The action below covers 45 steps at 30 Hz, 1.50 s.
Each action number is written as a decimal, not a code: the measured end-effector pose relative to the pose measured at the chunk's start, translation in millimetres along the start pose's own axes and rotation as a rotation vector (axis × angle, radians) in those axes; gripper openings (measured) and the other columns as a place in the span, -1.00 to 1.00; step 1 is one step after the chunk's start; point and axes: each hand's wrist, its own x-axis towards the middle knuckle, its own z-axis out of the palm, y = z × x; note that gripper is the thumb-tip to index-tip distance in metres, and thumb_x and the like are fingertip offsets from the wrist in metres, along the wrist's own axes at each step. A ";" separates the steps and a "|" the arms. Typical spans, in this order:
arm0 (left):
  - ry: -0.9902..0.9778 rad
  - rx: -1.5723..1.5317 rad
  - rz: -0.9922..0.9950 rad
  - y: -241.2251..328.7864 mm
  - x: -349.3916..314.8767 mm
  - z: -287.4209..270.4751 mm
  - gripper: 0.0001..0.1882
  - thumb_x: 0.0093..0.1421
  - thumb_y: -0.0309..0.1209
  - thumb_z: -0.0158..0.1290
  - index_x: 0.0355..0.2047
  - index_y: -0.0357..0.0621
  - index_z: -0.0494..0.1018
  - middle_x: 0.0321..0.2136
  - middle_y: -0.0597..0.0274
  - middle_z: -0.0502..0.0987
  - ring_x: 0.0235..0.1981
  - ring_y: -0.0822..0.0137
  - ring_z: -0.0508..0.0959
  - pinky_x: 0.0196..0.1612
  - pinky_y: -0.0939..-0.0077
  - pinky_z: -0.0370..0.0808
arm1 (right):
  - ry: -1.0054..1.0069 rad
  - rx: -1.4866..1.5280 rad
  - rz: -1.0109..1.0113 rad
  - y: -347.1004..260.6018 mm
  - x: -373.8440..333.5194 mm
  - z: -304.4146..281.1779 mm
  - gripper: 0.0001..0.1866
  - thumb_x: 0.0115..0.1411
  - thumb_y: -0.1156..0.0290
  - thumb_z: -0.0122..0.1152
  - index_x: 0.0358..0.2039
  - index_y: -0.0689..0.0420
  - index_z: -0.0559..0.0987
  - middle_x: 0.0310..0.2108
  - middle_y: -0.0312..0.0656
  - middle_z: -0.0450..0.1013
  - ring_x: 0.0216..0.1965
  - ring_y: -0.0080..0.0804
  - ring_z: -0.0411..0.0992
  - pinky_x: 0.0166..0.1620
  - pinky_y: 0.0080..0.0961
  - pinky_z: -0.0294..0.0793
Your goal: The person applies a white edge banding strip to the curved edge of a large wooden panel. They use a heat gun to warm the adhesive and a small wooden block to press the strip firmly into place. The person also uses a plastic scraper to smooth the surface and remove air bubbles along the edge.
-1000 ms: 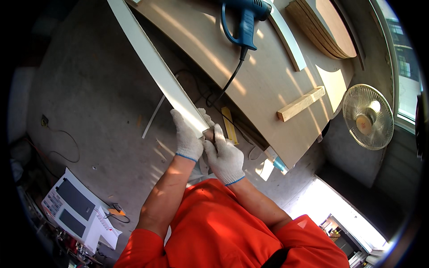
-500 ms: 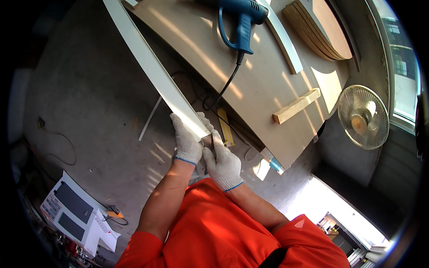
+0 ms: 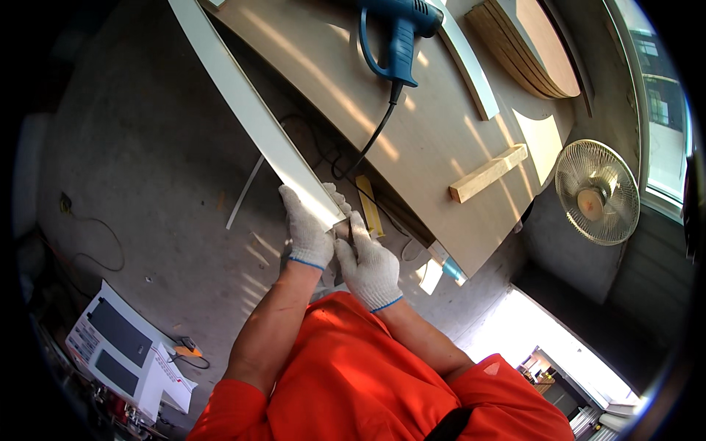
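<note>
- My left hand [image 3: 307, 234], in a white knit glove with a blue cuff, has its fingers closed round the near end of a long, flat white board strip [image 3: 250, 110], just left of the frame's centre.
- My right hand [image 3: 371, 263], gloved the same way, sits just beside the left, touching the strip's end; its fingers look curled, perhaps over a small tool, but I cannot tell what.
- The strip runs from my hands to the upper left of the frame, beside the edge of the pale wooden bench [image 3: 331, 81].
- I judge the strip light but long and whippy: stiff enough across its width, likely to sag or swing at the far end. Gripping the edges near the end, as now, gives control; the gloves help on the smooth face.
- On the bench lie a blue heat gun [image 3: 401, 29] with a black cord and a short pale wooden block [image 3: 489, 173]; a round fan [image 3: 597, 192] stands at the right.
</note>
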 end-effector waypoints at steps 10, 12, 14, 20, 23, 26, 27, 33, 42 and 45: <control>0.054 -0.022 0.008 -1.4 0.9 3.0 0.03 0.38 0.58 -0.39 -0.06 -0.28 0.46 -0.41 0.01 0.52 -0.36 0.07 0.56 -0.20 0.17 0.59 | -0.039 -0.064 0.012 -1.9 3.1 -1.8 -0.30 0.37 0.17 0.32 0.45 0.13 0.42 -0.18 0.21 0.66 -0.27 0.12 0.70 -0.21 -0.11 0.68; 0.049 -0.046 -0.004 -0.4 0.8 4.3 0.02 0.38 0.58 -0.38 -0.06 -0.28 0.46 -0.41 0.01 0.53 -0.37 0.07 0.56 -0.21 0.17 0.59 | -0.025 -0.064 -0.006 1.0 3.1 1.2 -0.30 0.37 0.16 0.31 0.45 0.13 0.42 -0.20 0.21 0.66 -0.27 0.12 0.69 -0.21 -0.11 0.68; 0.089 -0.040 0.004 -1.0 -0.7 7.3 0.02 0.38 0.58 -0.37 -0.07 -0.29 0.46 -0.40 0.01 0.53 -0.36 0.07 0.56 -0.21 0.16 0.60 | -0.026 -0.057 -0.007 0.7 5.0 1.2 -0.31 0.37 0.16 0.31 0.45 0.13 0.43 -0.22 0.21 0.66 -0.26 0.11 0.69 -0.20 -0.10 0.68; 0.099 -0.047 0.011 -1.4 -0.9 4.7 0.01 0.39 0.57 -0.36 -0.05 -0.28 0.47 -0.39 0.01 0.54 -0.35 0.06 0.57 -0.19 0.15 0.62 | -0.044 -0.029 0.008 -6.4 10.4 -4.0 -0.31 0.37 0.15 0.32 0.43 0.17 0.45 -0.30 0.18 0.66 -0.26 0.09 0.70 -0.20 -0.11 0.68; 0.102 -0.030 0.025 -2.7 1.4 1.2 0.00 0.40 0.56 -0.35 -0.02 -0.27 0.46 -0.38 0.02 0.55 -0.33 0.07 0.58 -0.18 0.16 0.62 | -0.051 -0.038 -0.011 -7.8 14.0 -5.2 -0.31 0.37 0.13 0.32 0.43 0.18 0.45 -0.30 0.16 0.66 -0.27 0.09 0.70 -0.20 -0.11 0.67; 0.114 -0.024 0.037 -3.6 2.0 0.1 0.00 0.38 0.57 -0.32 -0.01 -0.27 0.46 -0.35 0.02 0.56 -0.31 0.08 0.59 -0.17 0.16 0.62 | -0.050 -0.035 -0.030 -8.9 18.3 -5.7 -0.30 0.37 0.11 0.32 0.43 0.18 0.45 -0.30 0.16 0.66 -0.29 0.09 0.69 -0.22 -0.11 0.67; 0.122 -0.026 0.040 -4.1 1.9 -0.5 0.01 0.38 0.58 -0.32 -0.01 -0.27 0.46 -0.35 0.03 0.56 -0.30 0.08 0.59 -0.17 0.16 0.62 | -0.054 -0.045 -0.036 -11.9 21.1 -8.1 -0.30 0.37 0.11 0.32 0.42 0.18 0.46 -0.30 0.15 0.66 -0.30 0.09 0.69 -0.22 -0.11 0.67; 0.059 -0.030 0.084 -7.9 6.8 -8.7 -0.01 0.40 0.56 -0.32 0.03 -0.26 0.44 -0.18 -0.02 0.55 -0.15 0.03 0.58 -0.01 0.14 0.61 | -0.069 -0.072 -0.099 -13.0 30.0 -11.2 -0.28 0.35 0.10 0.33 0.42 0.19 0.47 -0.30 0.13 0.67 -0.32 0.07 0.68 -0.23 -0.14 0.66; 0.024 0.044 0.113 -4.6 0.0 -2.3 -0.04 0.38 0.59 -0.32 0.05 -0.14 0.46 -0.13 0.16 0.55 -0.04 0.17 0.57 0.08 0.25 0.56 | -0.168 -0.269 -0.347 -17.7 67.7 -45.8 -0.37 0.32 0.07 0.35 0.36 -0.03 0.55 -0.37 0.02 0.61 -0.36 0.07 0.64 -0.25 -0.08 0.64; -0.010 0.023 0.132 -10.1 9.9 -14.0 -0.02 0.38 0.59 -0.35 0.07 -0.13 0.47 -0.09 0.16 0.57 -0.01 0.19 0.59 0.10 0.26 0.55 | -0.223 -0.316 -0.455 -16.5 82.3 -48.1 -0.40 0.32 0.05 0.32 0.34 -0.10 0.54 -0.37 -0.03 0.59 -0.35 0.04 0.62 -0.28 -0.04 0.62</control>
